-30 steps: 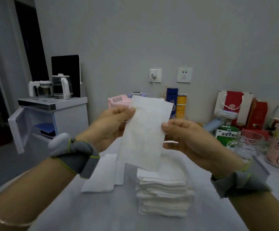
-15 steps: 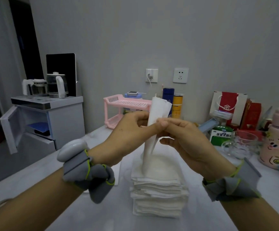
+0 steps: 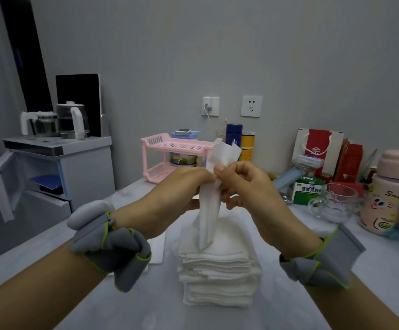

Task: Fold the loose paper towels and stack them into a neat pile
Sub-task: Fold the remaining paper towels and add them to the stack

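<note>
Above the stack [image 3: 217,265], both hands' fingers [image 3: 220,168] pinch a white paper towel [image 3: 209,210] folded lengthwise, hanging upright.

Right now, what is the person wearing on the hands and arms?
The left hand and right hand are bare, with no sleeves on the forearms. Each wrist carries a grey fabric wrap edged in lime-green piping: left wrap, right wrap. The left wrap bears a pale rounded pod.

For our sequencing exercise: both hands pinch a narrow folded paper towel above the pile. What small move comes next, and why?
Probably fold the towel in half, hanging end upward. The left hand and right hand pinch it as a long narrow strip, unlike the squarish towels in the pile.
</note>
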The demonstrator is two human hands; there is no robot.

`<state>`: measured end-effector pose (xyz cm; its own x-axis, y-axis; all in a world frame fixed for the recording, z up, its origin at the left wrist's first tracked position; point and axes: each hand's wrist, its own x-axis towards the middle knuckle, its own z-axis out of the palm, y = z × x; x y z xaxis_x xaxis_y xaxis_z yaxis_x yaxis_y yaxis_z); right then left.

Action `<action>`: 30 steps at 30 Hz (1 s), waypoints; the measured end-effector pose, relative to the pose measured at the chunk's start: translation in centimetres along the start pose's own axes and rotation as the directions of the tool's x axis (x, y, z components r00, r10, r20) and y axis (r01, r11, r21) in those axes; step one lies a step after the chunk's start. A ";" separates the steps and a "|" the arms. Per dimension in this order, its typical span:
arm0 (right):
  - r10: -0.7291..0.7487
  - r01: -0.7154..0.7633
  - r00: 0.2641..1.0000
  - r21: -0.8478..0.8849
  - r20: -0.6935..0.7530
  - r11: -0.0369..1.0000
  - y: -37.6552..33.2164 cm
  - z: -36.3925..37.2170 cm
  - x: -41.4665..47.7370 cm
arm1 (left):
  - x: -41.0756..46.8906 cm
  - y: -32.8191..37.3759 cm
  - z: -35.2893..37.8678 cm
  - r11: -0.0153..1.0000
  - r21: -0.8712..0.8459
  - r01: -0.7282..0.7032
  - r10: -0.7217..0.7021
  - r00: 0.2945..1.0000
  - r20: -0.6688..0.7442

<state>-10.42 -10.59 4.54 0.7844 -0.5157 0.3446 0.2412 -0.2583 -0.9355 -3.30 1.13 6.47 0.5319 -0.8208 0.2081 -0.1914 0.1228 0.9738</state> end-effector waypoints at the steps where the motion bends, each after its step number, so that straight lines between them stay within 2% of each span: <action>1: -0.003 0.003 1.000 -0.005 -0.004 1.000 0.1 -0.1 0.1 | -0.1 0.1 -0.1 1.000 0.001 0.017 -0.017 1.000 0.016; 3: -0.014 0.014 1.000 -0.007 -0.012 1.000 -0.1 -0.6 0.1 | -0.2 0.5 -0.5 0.999 0.017 0.046 -0.045 0.998 -0.034; 6: -0.013 0.015 0.998 0.041 -0.062 0.999 -0.8 -1.7 0.4 | 0.2 1.2 -1.9 0.998 0.016 0.059 -0.051 0.954 -0.296; 8: 0.023 -0.016 0.992 0.056 -0.122 0.998 -1.1 -2.7 0.7 | 0.2 1.6 -3.3 0.995 0.054 0.085 -0.056 0.910 -0.412; 10: 0.076 -0.076 0.990 0.001 -0.123 0.997 -1.0 -3.6 0.9 | 0.0 1.3 -4.6 0.985 0.102 0.139 -0.080 0.892 -0.444; 13: 0.175 -0.180 0.984 -0.227 -0.043 0.957 -0.3 -3.9 1.3 | -0.3 -0.3 -5.6 0.953 0.175 0.249 -0.146 0.879 -0.454; 16: 0.259 -0.233 0.966 -0.404 0.010 0.885 1.1 -3.5 1.7 | -0.4 -2.3 -6.0 0.927 0.153 0.344 -0.242 0.856 -0.456; 21: 0.408 -0.322 0.913 -0.582 0.019 0.747 3.1 -3.9 2.7 | -0.2 -4.6 -6.5 0.895 0.102 0.435 -0.341 0.812 -0.474; 23: 0.345 -0.302 0.938 -0.555 -0.029 0.775 3.8 -4.7 3.2 | -0.3 -5.2 -6.5 0.885 0.102 0.454 -0.372 0.822 -0.430; 25: 0.283 -0.289 0.956 -0.440 -0.080 0.850 5.0 -5.3 3.6 | -0.5 -5.5 -6.5 0.881 0.095 0.463 -0.398 0.835 -0.380; 27: 0.376 -0.366 0.927 -0.269 -0.018 0.891 6.6 -5.7 3.7 | -0.6 -5.6 -6.4 0.876 0.091 0.474 -0.414 0.835 -0.361; 30: 0.556 -0.552 0.817 -0.072 0.153 0.831 8.9 -6.4 3.5 | -0.6 -5.7 -6.2 0.867 0.092 0.489 -0.429 0.828 -0.360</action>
<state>-9.17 -19.88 -2.04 0.8624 -0.4398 -0.2506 -0.2739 0.0109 -0.9617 2.60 4.42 1.41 0.8200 -0.5316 -0.2122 0.0179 -0.3467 0.9378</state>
